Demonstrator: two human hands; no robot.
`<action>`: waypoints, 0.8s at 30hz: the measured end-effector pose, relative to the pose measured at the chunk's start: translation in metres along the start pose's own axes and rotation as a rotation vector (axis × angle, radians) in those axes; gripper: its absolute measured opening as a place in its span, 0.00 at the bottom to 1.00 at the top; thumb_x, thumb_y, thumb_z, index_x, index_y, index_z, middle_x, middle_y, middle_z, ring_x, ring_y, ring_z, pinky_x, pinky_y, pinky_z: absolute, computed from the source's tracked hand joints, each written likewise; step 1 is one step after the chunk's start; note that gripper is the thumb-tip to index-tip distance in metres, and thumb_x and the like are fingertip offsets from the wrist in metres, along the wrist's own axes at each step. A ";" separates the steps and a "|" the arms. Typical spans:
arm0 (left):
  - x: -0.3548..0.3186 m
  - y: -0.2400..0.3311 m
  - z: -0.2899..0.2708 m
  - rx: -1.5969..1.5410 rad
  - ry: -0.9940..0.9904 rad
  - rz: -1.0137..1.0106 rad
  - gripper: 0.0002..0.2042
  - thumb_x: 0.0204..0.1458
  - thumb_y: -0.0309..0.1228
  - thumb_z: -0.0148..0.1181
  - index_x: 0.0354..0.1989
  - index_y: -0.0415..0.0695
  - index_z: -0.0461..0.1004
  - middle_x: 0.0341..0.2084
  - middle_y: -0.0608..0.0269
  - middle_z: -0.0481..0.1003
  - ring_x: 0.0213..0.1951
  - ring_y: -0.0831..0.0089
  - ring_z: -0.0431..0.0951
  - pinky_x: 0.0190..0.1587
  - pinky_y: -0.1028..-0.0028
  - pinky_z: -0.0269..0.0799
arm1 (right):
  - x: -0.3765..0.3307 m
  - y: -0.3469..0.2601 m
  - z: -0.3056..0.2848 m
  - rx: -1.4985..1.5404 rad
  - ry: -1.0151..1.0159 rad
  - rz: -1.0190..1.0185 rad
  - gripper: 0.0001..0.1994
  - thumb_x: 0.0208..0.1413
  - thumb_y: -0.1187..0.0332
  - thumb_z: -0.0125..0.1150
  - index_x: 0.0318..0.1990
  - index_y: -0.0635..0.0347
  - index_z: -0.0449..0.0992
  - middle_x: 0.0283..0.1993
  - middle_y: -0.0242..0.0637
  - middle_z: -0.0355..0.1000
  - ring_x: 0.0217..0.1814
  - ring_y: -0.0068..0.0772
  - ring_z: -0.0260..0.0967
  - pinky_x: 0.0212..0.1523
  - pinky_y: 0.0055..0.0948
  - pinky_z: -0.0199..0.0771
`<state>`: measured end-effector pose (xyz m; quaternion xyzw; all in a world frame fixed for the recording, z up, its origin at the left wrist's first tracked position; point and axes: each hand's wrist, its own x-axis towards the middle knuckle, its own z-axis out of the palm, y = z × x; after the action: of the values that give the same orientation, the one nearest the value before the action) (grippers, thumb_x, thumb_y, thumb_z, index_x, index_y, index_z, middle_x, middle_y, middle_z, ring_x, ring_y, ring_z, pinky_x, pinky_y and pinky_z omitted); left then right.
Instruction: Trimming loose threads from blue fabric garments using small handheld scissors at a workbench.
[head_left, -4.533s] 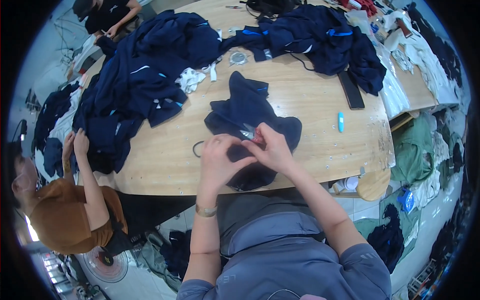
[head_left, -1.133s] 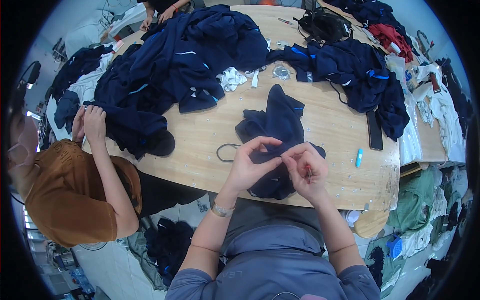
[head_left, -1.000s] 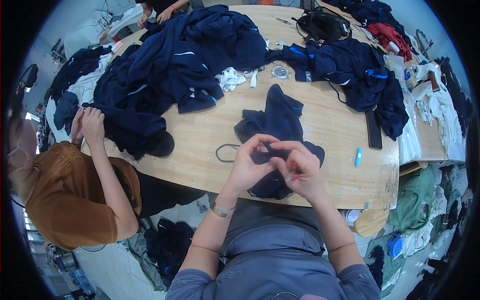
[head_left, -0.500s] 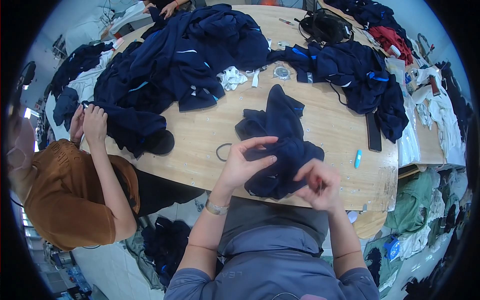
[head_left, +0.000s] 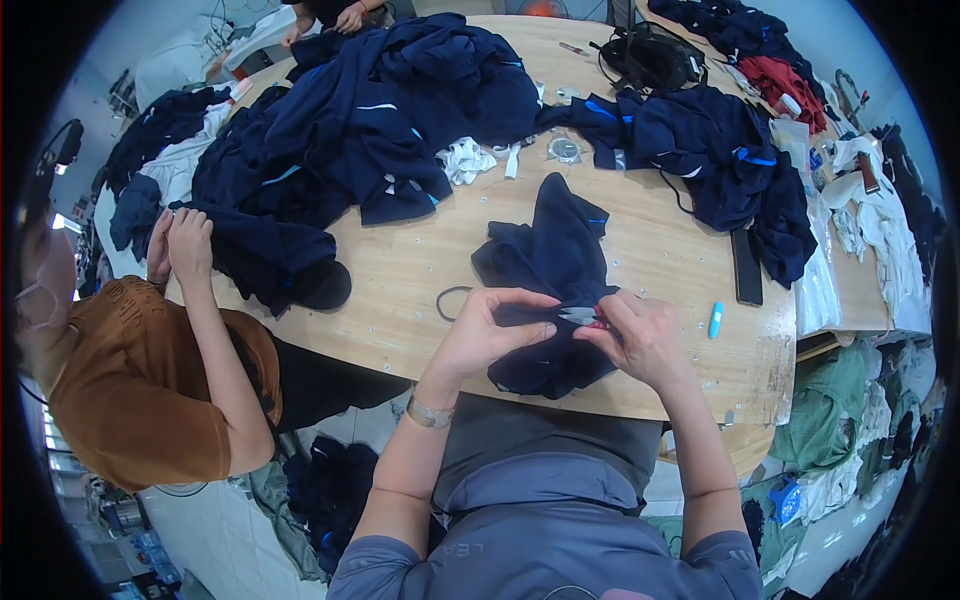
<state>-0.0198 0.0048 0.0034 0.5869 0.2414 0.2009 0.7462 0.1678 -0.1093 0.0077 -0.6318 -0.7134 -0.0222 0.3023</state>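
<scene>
In front of me a dark navy garment point(head_left: 550, 250) lies bunched near the table's front edge. My left hand point(head_left: 493, 333) pinches a fold of it between thumb and fingertips. Small thread snips point(head_left: 577, 315) with grey blades and a red handle are gripped in my right hand point(head_left: 640, 335). The blades point left, close to the left fingertips and over the cloth. Whether they touch the fabric, I cannot tell.
A big navy garment pile point(head_left: 440, 80) covers the far left of the wooden table point(head_left: 400, 270); another pile point(head_left: 700, 140) lies right, by a black phone point(head_left: 746, 265) and a turquoise marker point(head_left: 715, 320). A co-worker point(head_left: 150, 380) handles navy cloth at left. A black bag point(head_left: 650, 55) sits farther back.
My right hand has moved left and up to the garment, bringing the snips' blades beside my left fingertips. My left hand keeps its pinch on the cloth.
</scene>
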 end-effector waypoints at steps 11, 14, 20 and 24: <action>0.001 0.005 0.001 0.010 -0.050 -0.062 0.13 0.43 0.19 0.63 0.40 0.34 0.76 0.32 0.61 0.77 0.34 0.82 0.75 0.39 0.83 0.72 | 0.005 0.003 -0.001 -0.142 0.017 -0.117 0.18 0.47 0.48 0.60 0.24 0.51 0.67 0.19 0.28 0.59 0.17 0.27 0.63 0.18 0.26 0.60; 0.001 0.005 0.002 0.014 -0.062 -0.056 0.13 0.43 0.19 0.64 0.40 0.34 0.76 0.32 0.61 0.77 0.34 0.82 0.75 0.39 0.83 0.72 | 0.006 0.004 -0.001 -0.158 0.011 -0.133 0.18 0.46 0.48 0.60 0.24 0.51 0.67 0.19 0.28 0.59 0.17 0.27 0.63 0.18 0.26 0.60; 0.002 0.006 0.001 0.033 -0.061 -0.061 0.13 0.43 0.20 0.64 0.39 0.34 0.76 0.32 0.61 0.77 0.34 0.83 0.75 0.39 0.83 0.72 | 0.004 0.006 0.001 -0.147 -0.003 -0.138 0.18 0.46 0.48 0.60 0.25 0.51 0.67 0.19 0.28 0.59 0.17 0.27 0.63 0.18 0.27 0.60; 0.003 0.006 0.001 0.068 -0.050 -0.023 0.13 0.43 0.20 0.64 0.39 0.34 0.76 0.31 0.62 0.77 0.33 0.83 0.74 0.38 0.84 0.71 | 0.001 0.006 0.001 -0.087 -0.006 -0.099 0.18 0.47 0.48 0.60 0.25 0.52 0.67 0.20 0.28 0.59 0.17 0.28 0.64 0.19 0.27 0.60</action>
<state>-0.0170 0.0071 0.0093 0.6140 0.2358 0.1693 0.7340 0.1728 -0.1071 0.0053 -0.6084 -0.7430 -0.0662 0.2710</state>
